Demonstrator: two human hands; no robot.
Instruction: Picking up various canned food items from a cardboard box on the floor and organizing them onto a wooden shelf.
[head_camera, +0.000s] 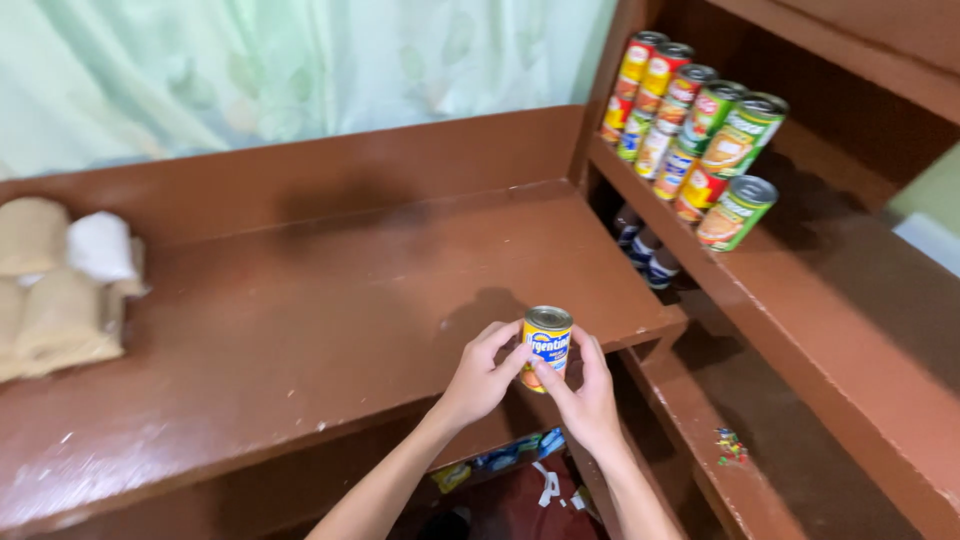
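Note:
A small yellow-and-blue can (547, 345) with a silver top is held upright between both hands, just above the front edge of a brown wooden shelf (330, 310). My left hand (482, 375) grips its left side with fingers and thumb. My right hand (582, 395) grips its right side and bottom. Both forearms come up from the lower middle of the view.
Stacked cans (700, 140) with red, yellow and green labels stand in rows on the right-hand shelf (850, 300), with several dark cans (645, 250) on a lower level. Tan and white wrapped bundles (60, 290) lie at the left. A pale curtain (300, 60) hangs behind.

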